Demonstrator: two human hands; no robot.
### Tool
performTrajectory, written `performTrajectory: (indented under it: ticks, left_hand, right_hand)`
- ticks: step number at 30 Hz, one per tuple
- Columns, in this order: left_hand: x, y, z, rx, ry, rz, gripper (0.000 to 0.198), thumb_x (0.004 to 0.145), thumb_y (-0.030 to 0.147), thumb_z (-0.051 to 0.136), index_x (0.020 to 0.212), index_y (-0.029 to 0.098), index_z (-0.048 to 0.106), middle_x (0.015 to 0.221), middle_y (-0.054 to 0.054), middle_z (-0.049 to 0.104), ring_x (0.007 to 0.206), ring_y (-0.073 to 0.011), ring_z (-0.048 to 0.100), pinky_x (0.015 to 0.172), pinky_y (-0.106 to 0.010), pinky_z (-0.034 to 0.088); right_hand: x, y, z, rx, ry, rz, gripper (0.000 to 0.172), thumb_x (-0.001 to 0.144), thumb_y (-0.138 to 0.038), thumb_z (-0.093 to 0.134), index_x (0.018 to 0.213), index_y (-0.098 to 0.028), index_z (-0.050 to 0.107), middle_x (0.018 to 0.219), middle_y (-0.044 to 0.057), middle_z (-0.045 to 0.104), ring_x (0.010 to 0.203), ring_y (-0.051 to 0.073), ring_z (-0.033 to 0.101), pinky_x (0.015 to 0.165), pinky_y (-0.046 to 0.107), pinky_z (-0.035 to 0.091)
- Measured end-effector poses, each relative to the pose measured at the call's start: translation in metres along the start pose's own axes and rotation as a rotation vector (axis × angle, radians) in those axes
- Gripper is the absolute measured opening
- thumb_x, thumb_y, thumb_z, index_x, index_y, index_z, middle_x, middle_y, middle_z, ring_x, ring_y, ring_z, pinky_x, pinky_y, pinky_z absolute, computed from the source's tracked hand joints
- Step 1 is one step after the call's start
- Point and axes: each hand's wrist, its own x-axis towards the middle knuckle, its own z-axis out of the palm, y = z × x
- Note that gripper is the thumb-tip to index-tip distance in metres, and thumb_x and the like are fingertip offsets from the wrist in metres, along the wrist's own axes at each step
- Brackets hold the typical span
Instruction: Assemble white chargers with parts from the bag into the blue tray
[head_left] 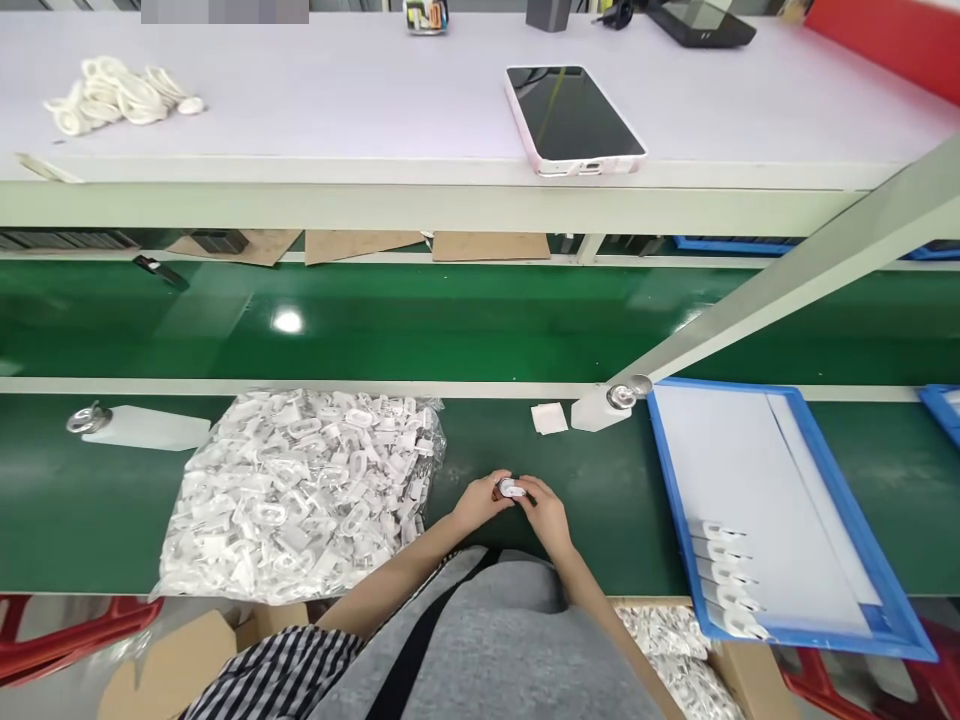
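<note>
Head view. Both hands meet low at centre, just above the green tabletop (90,520) and close to the person's body. Left hand (480,500) and right hand (546,512) pinch one small white part (513,489) between them; it sits between the fingertips of both hands, fingers narrow and closed onto it from either side. A dark bit shows at the part's left edge; too small to tell what it is.

Just left of the hands: a large clear bag of white parts (300,490), lying flat on the tabletop, near the left wrist. Beyond the hands: a small white square pad (549,418) and a white dispenser bottle (600,408) lying beside it. A second bottle (139,426) lies far left.

Right: blue tray (885,590) lined with white sheet; a short row of white parts (724,580) along its near-left edge, well apart from the hands.

Upper shelf: phone in pink case (574,118), screen dark; pile of white rings (120,95) at left.
</note>
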Motion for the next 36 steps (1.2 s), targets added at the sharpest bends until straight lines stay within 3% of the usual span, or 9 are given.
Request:
performTrajectory:
  ticks: [5,11,16,20,27,31,34,36]
  left_hand:
    - [-0.001,0.002,-0.003,0.052,0.028,0.037,0.031,0.069,0.022,0.048,0.100,0.018,0.049,0.088,-0.003,0.059,0.072,-0.0134,0.055,0.069,-0.023,0.042]
    - [0.002,0.012,-0.008,0.238,0.009,0.115,0.026,0.069,0.017,0.049,0.095,0.019,0.053,0.101,-0.003,0.054,0.093,-0.0165,0.049,0.081,-0.025,0.037]
    - [0.009,0.027,-0.015,0.529,-0.173,0.070,0.026,0.072,0.014,0.044,0.096,0.015,0.051,0.094,-0.006,0.057,0.088,-0.0176,0.051,0.075,-0.026,0.040]
    - [0.014,0.038,-0.021,0.609,-0.262,0.036,0.020,0.073,0.012,0.041,0.090,0.011,0.053,0.081,-0.007,0.060,0.078,-0.0183,0.055,0.067,-0.026,0.042]
    - [0.018,0.047,-0.019,0.635,-0.294,-0.044,0.016,0.071,0.011,0.042,0.077,0.012,0.057,0.069,-0.007,0.060,0.069,-0.0176,0.056,0.062,-0.025,0.042]
    - [0.013,0.047,-0.015,0.640,-0.260,-0.069,0.014,0.064,0.016,0.054,0.078,0.015,0.057,0.081,-0.006,0.059,0.077,-0.0176,0.054,0.068,-0.024,0.041]
    - [0.001,0.046,-0.026,0.669,-0.228,-0.082,0.028,0.053,0.014,0.063,0.081,0.017,0.058,0.089,-0.006,0.057,0.085,-0.0204,0.051,0.072,-0.025,0.041]
    - [-0.008,0.043,-0.045,0.708,-0.136,-0.146,0.028,0.058,0.011,0.057,0.086,0.016,0.057,0.094,-0.008,0.055,0.090,-0.0214,0.049,0.073,-0.027,0.040]
  right_hand:
    - [0.000,-0.002,0.001,-0.119,-0.020,-0.026,0.018,0.070,-0.019,0.047,0.084,-0.019,0.058,0.093,0.007,0.055,0.084,0.020,0.052,0.074,0.034,0.042]
    - [0.004,-0.007,-0.005,-0.322,-0.183,-0.022,0.027,0.071,-0.014,0.048,0.097,-0.015,0.052,0.099,0.009,0.054,0.087,0.020,0.051,0.073,0.031,0.043]
    - [0.012,-0.021,-0.012,-0.517,-0.345,0.039,0.028,0.073,-0.011,0.046,0.101,-0.012,0.051,0.101,0.008,0.054,0.089,0.019,0.051,0.074,0.027,0.042]
    - [0.018,-0.028,-0.014,-0.609,-0.438,0.083,0.029,0.074,-0.013,0.047,0.103,-0.011,0.050,0.100,0.007,0.055,0.088,0.020,0.052,0.074,0.028,0.041]
    - [0.023,-0.026,-0.015,-0.624,-0.489,0.047,0.027,0.074,-0.012,0.047,0.101,-0.011,0.050,0.096,0.008,0.057,0.085,0.020,0.053,0.070,0.025,0.041]
    - [0.015,-0.026,-0.010,-0.639,-0.503,-0.015,0.026,0.074,-0.015,0.047,0.100,-0.010,0.049,0.096,0.011,0.054,0.081,0.021,0.054,0.065,0.027,0.042]
    - [-0.002,-0.020,-0.009,-0.591,-0.462,-0.002,0.024,0.069,-0.015,0.052,0.093,-0.012,0.051,0.092,0.009,0.055,0.078,0.021,0.054,0.063,0.028,0.043]
    - [-0.016,-0.011,-0.014,-0.454,-0.374,0.071,0.022,0.065,-0.015,0.056,0.086,-0.013,0.052,0.090,0.008,0.054,0.076,0.021,0.054,0.064,0.028,0.042]
